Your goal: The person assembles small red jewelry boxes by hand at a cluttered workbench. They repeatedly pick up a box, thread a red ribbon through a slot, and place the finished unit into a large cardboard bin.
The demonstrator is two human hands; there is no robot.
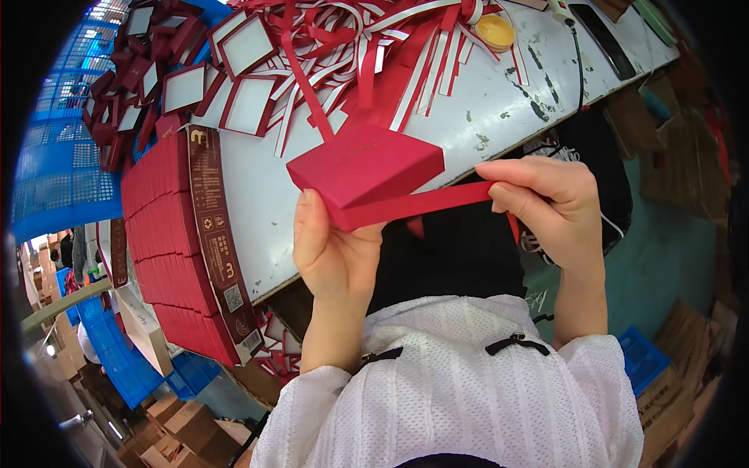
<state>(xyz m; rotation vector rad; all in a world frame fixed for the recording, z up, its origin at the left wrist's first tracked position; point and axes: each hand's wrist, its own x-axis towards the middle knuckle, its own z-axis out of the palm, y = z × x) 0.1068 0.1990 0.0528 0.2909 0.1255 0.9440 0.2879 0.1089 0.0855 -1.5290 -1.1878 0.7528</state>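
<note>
A red gift box (363, 162) with faint gold lettering is held tilted over the table's near edge. My left hand (337, 253) grips its near corner from below, the thumb pressed where a red ribbon (425, 204) meets the box. That ribbon runs along the near side to my right hand (546, 199), which pinches its far end between thumb and fingers and holds it taut. Another length of ribbon (308, 90) reaches up from behind the box toward the pile.
Red and white ribbon strips (390, 39) lie heaped at the back of the white table (484, 117). Open red box parts (246, 43) and a carton of red boxes (164, 234) stand left. A round yellow tin (495, 33) and a black phone-like slab (601, 40) are back right.
</note>
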